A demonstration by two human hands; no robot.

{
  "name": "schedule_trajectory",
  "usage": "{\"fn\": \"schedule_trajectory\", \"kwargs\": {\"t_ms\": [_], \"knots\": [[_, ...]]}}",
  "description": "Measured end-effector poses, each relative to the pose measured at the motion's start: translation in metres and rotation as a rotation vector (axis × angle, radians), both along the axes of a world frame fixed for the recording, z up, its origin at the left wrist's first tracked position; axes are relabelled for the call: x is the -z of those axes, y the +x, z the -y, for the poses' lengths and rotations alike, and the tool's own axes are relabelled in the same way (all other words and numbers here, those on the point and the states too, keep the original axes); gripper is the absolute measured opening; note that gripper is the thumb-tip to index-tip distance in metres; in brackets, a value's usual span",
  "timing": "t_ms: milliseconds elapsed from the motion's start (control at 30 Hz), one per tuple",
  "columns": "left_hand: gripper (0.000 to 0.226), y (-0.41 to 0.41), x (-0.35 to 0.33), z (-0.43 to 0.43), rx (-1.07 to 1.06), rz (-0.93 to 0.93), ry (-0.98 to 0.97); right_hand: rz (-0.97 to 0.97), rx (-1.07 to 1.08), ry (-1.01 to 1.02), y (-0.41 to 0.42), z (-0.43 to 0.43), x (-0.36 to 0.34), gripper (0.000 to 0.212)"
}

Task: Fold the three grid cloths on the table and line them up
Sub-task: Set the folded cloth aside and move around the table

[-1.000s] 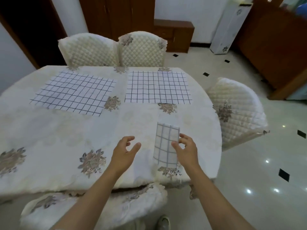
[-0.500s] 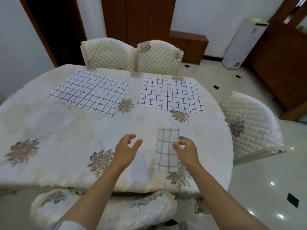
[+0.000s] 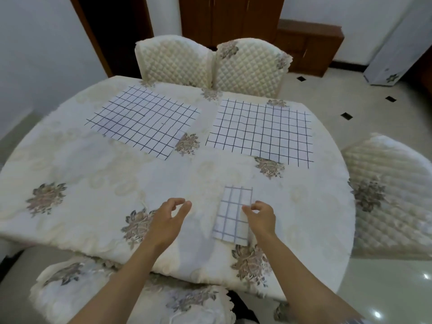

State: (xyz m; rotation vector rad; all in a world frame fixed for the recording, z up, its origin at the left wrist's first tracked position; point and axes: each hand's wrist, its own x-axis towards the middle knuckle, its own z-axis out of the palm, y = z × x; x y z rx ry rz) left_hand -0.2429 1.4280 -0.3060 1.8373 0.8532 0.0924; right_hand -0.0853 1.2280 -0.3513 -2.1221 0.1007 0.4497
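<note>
My left hand (image 3: 167, 220) hovers, fingers loose, empty; right hand (image 3: 260, 217) curls at edge of folded cloth (image 3: 230, 216) (grip unclear).

A cream tablecloth (image 3: 93, 183) with grey-brown flower motifs is ringed by quilted cream chairs: two side by side at the far edge (image 3: 174, 60) (image 3: 251, 66), one at the right (image 3: 385, 195) and one at the near edge (image 3: 131, 298). Beyond them stand a dark doorway (image 3: 117, 31), a low brown wooden cabinet (image 3: 308, 50) and a tall white unit (image 3: 397, 50) on a glossy pale tiled floor (image 3: 350, 94) with small black diamond insets.
</note>
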Motion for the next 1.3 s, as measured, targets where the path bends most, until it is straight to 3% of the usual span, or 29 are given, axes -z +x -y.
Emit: {"fn": "schedule_trajectory", "kwargs": {"t_ms": [100,200,400,967,1233,1300], "knots": [[0.046,0.009,-0.001,0.006,-0.010,-0.028,0.028,0.034,-0.051,-0.258,0.023,0.013,0.017,0.033],[0.048,0.020,-0.001,0.013,-0.019,-0.039,0.041,0.054,-0.088,-0.372,0.035,0.023,0.029,0.033],[0.047,0.037,-0.003,0.021,-0.019,-0.059,0.078,0.052,-0.043,-0.316,0.052,0.018,0.041,0.018],[0.037,0.033,-0.017,0.009,-0.145,-0.090,0.146,0.032,-0.063,-0.145,0.101,-0.035,0.053,0.016],[0.036,0.040,-0.020,0.015,-0.123,-0.089,0.158,0.071,-0.069,-0.113,0.101,-0.021,0.052,0.003],[0.036,0.041,-0.021,0.015,-0.108,-0.077,0.156,0.080,-0.064,-0.108,0.101,-0.016,0.048,0.011]]}}
